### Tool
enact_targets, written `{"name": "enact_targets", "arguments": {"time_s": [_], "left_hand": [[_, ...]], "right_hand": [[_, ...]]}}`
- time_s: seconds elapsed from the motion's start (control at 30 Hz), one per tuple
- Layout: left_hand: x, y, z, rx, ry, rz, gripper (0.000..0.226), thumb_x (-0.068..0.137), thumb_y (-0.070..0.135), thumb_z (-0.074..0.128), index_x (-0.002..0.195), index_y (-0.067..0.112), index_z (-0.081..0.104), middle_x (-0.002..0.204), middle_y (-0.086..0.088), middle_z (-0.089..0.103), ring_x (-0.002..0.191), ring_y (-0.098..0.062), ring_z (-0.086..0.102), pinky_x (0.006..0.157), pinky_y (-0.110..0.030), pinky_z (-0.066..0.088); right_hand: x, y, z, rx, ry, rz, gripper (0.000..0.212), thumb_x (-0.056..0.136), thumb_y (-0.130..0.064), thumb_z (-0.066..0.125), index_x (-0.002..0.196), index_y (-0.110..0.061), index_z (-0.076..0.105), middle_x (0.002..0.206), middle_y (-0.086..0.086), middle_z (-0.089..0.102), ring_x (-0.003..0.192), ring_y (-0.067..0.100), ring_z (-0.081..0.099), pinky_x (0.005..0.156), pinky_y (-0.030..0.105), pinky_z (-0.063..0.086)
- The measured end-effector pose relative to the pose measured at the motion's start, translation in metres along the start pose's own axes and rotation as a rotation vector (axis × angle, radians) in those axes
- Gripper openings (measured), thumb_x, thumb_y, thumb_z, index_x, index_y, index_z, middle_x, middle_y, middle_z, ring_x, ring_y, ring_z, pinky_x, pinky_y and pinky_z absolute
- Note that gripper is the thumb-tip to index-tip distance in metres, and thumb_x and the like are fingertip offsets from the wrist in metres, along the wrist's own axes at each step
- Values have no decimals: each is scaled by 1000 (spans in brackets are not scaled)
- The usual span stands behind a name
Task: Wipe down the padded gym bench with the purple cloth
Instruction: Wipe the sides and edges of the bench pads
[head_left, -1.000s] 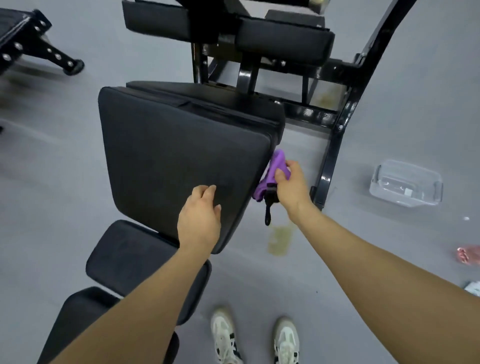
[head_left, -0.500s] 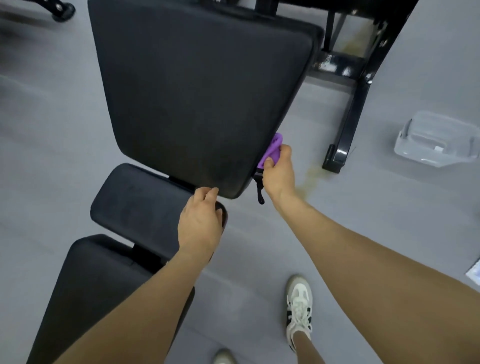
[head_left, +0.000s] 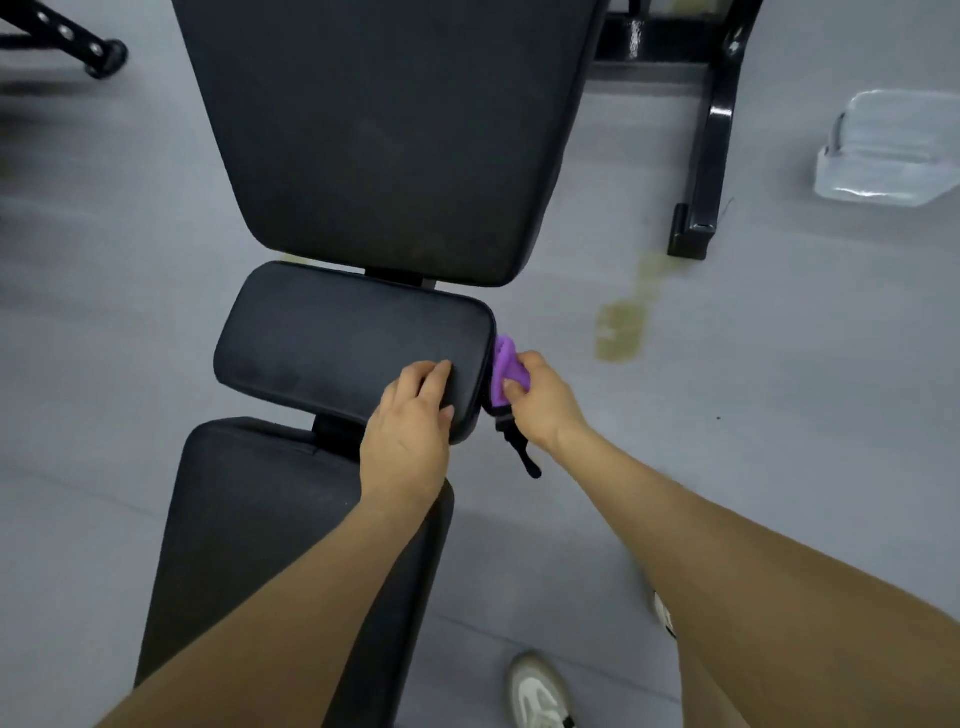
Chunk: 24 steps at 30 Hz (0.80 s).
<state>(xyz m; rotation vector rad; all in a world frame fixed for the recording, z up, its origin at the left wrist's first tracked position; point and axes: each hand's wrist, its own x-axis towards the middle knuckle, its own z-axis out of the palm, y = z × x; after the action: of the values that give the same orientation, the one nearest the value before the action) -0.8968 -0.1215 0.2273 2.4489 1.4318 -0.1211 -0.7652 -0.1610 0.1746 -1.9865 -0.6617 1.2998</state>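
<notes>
Both hands work the middle pad of the black padded gym bench (head_left: 353, 338): right hand (head_left: 540, 397) fingers pinch the soft, light purple cloth (head_left: 506, 364), bunched against the pad's right edge; left hand (head_left: 410, 421) rests flat, fingers relaxed, apparently steadying.

Matt black padded bench (head_left: 384, 156), soft purple cloth (head_left: 506, 371), glossy black metal frame (head_left: 719, 119).
</notes>
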Motion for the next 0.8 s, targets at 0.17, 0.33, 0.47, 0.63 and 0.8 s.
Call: {"name": "enact_targets", "arguments": {"time_s": [0.17,0.33,0.47,0.63,0.8], "left_hand": [[-2,-1,4,26,12,5,46,98,16,45,143,17,36,139,2,38,121,-16,38,79,-24,38],[0,-1,9,56,39,17,46,97,14,47,142,16,39,137,0,42,117,-19,40,75,-22,36],[1,-1,15,94,61,17,44,97,14,48,140,17,41,135,-1,44,113,-21,42,72,-22,37],[0,-2,18,94,81,14,44,96,12,49,139,17,44,135,-1,45,111,-21,42,71,-22,37],[-1,0,17,101,68,-3,45,96,11,48,141,16,41,137,-1,44,115,-21,42,73,-21,36]], "right_hand": [[-38,22,21,150,113,-30,31,98,-19,40,129,-19,43,116,6,57,87,17,56,72,27,45],[-13,-8,31,156,232,-125,32,99,-26,38,130,-20,33,121,8,42,93,27,56,82,45,50],[27,-7,20,155,224,-119,23,101,-30,30,120,-18,35,114,11,46,74,25,57,61,26,54],[40,-8,20,213,218,-38,12,101,-28,25,100,-20,34,110,14,53,76,23,51,53,28,32],[-24,20,55,334,113,-69,5,99,-29,30,94,-29,32,102,16,57,76,28,60,64,41,51]]}}
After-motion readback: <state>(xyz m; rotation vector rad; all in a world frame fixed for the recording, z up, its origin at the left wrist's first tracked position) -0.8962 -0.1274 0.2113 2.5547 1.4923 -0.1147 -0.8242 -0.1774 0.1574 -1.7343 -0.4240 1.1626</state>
